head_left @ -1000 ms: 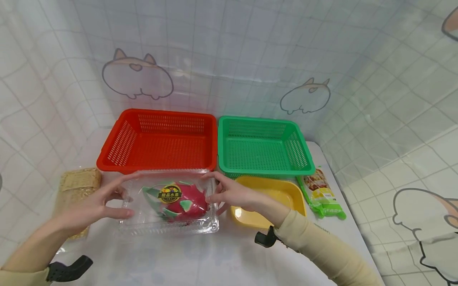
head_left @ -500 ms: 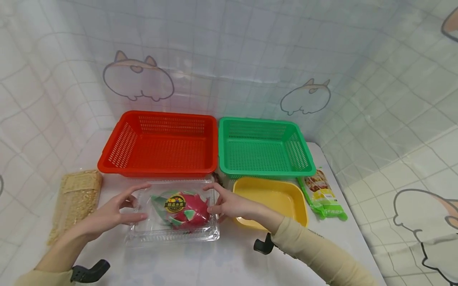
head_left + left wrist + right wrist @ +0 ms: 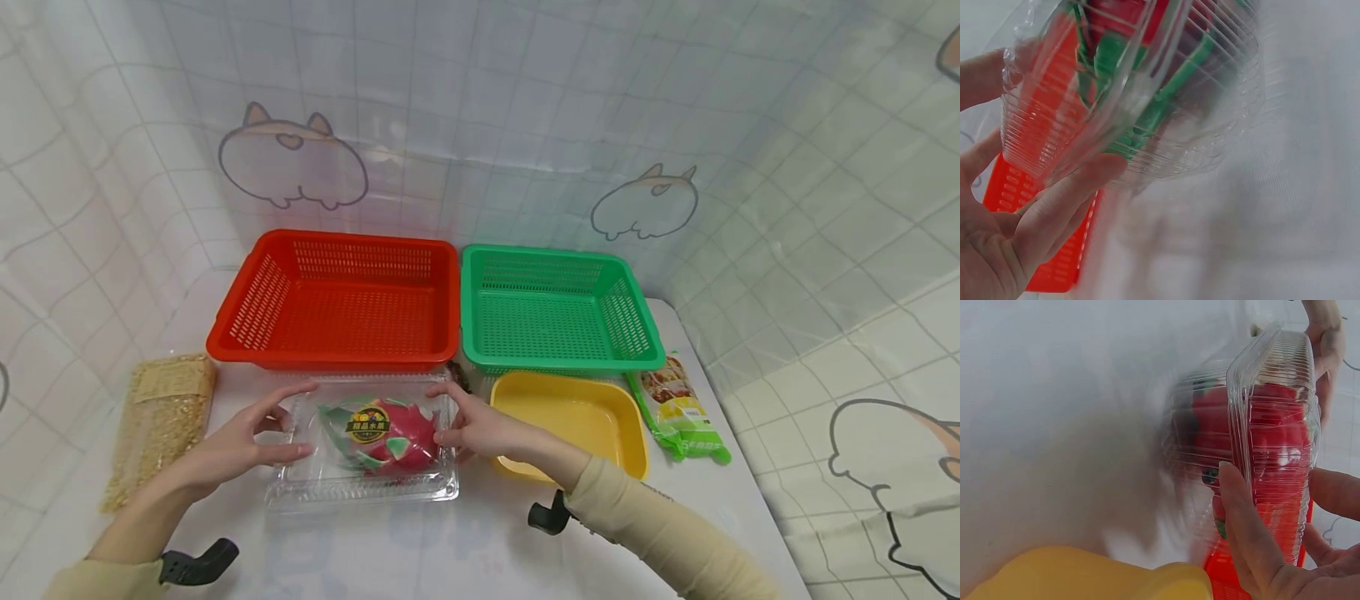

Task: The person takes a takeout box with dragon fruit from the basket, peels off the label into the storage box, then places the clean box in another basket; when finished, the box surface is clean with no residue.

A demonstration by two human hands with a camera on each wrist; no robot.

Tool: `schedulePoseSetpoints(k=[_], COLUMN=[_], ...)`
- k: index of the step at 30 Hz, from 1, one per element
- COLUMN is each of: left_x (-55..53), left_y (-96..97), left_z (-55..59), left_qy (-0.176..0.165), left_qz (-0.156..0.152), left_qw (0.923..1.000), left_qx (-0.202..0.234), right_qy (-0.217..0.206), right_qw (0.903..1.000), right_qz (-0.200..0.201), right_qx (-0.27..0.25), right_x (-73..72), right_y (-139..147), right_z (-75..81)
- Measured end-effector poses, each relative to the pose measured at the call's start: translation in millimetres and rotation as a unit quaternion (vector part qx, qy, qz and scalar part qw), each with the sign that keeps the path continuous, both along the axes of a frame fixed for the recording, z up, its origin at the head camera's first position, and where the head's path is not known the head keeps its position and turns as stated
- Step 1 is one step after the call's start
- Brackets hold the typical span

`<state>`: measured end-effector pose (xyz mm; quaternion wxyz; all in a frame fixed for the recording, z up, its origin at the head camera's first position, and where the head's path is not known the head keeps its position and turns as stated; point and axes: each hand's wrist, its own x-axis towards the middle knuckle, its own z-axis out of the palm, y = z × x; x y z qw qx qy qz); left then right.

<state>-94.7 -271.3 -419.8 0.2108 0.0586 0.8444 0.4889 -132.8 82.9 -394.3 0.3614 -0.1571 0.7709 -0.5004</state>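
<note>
1. Head view: the clear box [image 3: 360, 493] is nearer to the front of the worktop [image 3: 420, 558] than it was a second ago. Now a thin strip of worktop shows between it and the red basket [image 3: 337, 364].
2. Half a second ago the box was in almost the same spot, so this move looks nearly done.
3. The box is on the left half of the worktop, well away from the back edge and left of the yellow tub [image 3: 581, 412]. Inside is a pink fruit [image 3: 405, 450] with green tips, under a black label [image 3: 367, 426].
4. The left hand [image 3: 236, 444] holds the left end. Its fingers are bent, with a gap as wide as that end of the box.
5. The right hand [image 3: 483, 427] holds the right end the same way, thumb and first finger spread apart.
6. To me it looks like a careful setting-down, with both hands keeping it level. I cannot tell if the bottom touches the worktop.
7. The green basket [image 3: 562, 365] stands beside the red one, near the back edge. A green bag [image 3: 678, 408] lies by the right edge, and a tan bag [image 3: 161, 417] is on the left side.
</note>
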Motion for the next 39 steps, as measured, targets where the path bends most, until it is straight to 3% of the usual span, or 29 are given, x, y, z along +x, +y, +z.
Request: schedulePoseSetpoints(k=[16,23,27,34,36,39], left_x=[2.3,3.4,4.2,6.3,6.8,7.5], left_y=[-3.3,-4.6,-5.0,-4.7,-4.6,-4.0], left_z=[-10.9,-13.6,-14.6,-19.5,-20.0,-19.9], left_qy=[-0.012,-0.010,-0.007,0.008,0.007,0.003], left_qz=[0.007,0.001,-0.006,-0.011,-0.010,-0.006], left_qw=[0.9999,0.9996,0.9979,0.9956,0.9952,0.9946], left_qx=[-0.007,0.026,0.064,0.093,0.098,0.104], right_qy=[0.077,0.121,0.176,0.296,0.295,0.270], right_qw=[0.9959,0.9884,0.9774,0.9421,0.9437,0.9547], right_qz=[0.018,-0.001,-0.016,-0.027,-0.017,0.004], right_qx=[0.043,0.092,0.116,0.156,0.148,0.125], right_x=[-1.7,1.8,4.1,10.5,10.7,9.9], right_y=[-1,-1,-4,-21,-29,-43], right_z=[-4.8,-0.8,2.1,12.6,13.8,14.2])
